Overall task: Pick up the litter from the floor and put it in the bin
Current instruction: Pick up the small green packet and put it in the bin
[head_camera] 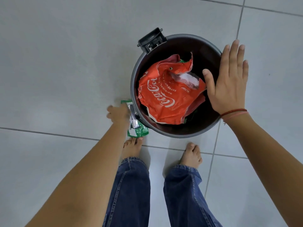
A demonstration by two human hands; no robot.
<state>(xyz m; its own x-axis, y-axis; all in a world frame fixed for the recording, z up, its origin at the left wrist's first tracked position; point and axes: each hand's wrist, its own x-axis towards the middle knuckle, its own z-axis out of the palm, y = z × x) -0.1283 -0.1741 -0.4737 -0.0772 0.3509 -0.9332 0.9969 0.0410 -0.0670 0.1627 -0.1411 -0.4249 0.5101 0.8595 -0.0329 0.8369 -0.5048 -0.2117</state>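
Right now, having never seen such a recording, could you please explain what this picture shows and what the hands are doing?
There is no machine here: a person wears one camera on the head, looking down at their own jeans and bare feet on the grey tiled floor. A round dark bin stands open before them, with a crumpled red plastic drinks wrapper inside. The left hand, blurred, grips a crumpled green and silver wrapper just outside the bin's left wall. The right hand is open and flat over the bin's right rim, holding nothing.
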